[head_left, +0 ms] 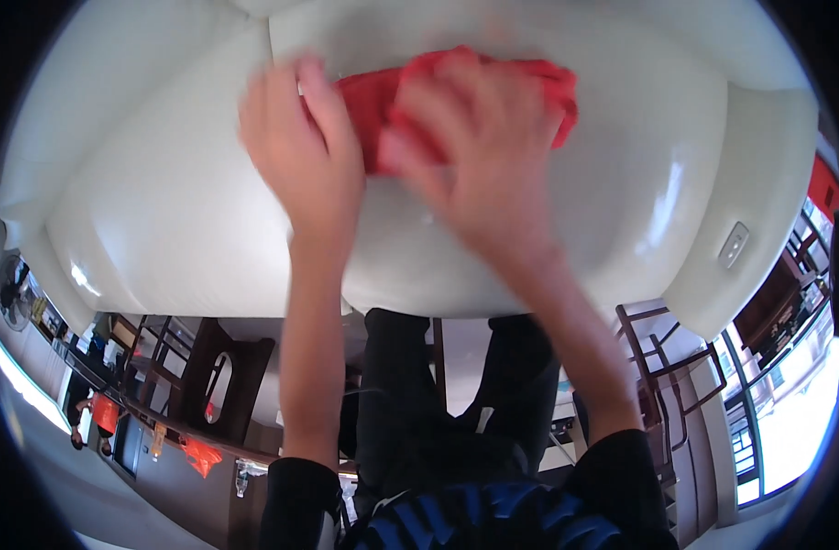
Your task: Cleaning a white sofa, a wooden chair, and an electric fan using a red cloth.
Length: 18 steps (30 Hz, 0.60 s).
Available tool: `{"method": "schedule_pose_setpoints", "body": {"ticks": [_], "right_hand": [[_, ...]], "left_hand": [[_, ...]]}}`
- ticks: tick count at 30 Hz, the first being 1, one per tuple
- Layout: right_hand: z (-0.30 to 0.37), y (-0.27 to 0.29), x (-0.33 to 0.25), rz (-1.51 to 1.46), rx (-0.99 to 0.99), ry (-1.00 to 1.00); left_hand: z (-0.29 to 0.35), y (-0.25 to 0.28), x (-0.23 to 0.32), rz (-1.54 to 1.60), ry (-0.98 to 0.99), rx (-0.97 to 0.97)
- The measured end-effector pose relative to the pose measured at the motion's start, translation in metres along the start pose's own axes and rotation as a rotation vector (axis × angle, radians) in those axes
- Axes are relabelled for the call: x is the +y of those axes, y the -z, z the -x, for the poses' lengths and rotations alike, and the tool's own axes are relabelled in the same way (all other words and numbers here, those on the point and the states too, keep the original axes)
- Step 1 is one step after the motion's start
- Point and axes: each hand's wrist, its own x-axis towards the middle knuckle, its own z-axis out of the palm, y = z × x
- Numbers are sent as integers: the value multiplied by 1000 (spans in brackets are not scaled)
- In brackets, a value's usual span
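A folded or bunched red cloth (368, 115) lies on the seat of a cream, glossy sofa (163, 192). My left hand (302, 147) is at the cloth's left end, its thumb toward the cloth. A bit of red and a small white patch show between that thumb and the fingers, so the hand seems to pinch the cloth's edge. Over the middle and right of the cloth is my right hand (488, 137), its fingers pointing away from me and to the left. Motion smears these fingers, and whether they grip the fabric or only lie on it is unclear.
The sofa's right armrest (758, 211) carries a small switch panel (734, 245). Dark wooden chairs (671, 362) stand near the sofa's front edge. At the left are a fan (14, 291), an orange-red plastic bag (200, 455) and people farther off. Bright windows (795, 412) are at the right.
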Motion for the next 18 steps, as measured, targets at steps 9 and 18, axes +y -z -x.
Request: {"method": "schedule_pose_setpoints", "body": {"ticks": [9,18], "right_hand": [[-102,-55,74,450,150,8],[194,-11,-23,95,-501,-187]], "left_hand": [[-55,-91,-21,-305,-61,-69],[222,47,-16,-201,353,-821]]}}
